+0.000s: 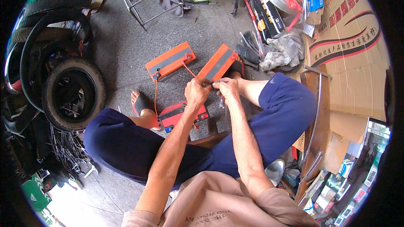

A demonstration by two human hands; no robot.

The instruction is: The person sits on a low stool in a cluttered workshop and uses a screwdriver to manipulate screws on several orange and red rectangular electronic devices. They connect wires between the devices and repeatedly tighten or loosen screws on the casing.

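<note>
My left hand (198, 93) and my right hand (227, 90) meet at the near end of an orange battery (217, 64) with a grey stripe. Both sets of fingers are pinched together; whatever is between them is too small to make out. A second orange battery (170, 62) lies to the left, with dark terminals on top. From it one orange wire (190, 70) runs toward my hands, and another orange wire (156, 96) drops toward a red battery (174, 117). My left forearm partly covers that red battery, which sits between my feet.
Stacked tyres (73, 94) and metal rods (73, 151) fill the left side. A metal rack (147, 0) stands at the far side. Grey rags (284, 50) and cardboard (349, 59) lie to the right. My knees flank the batteries.
</note>
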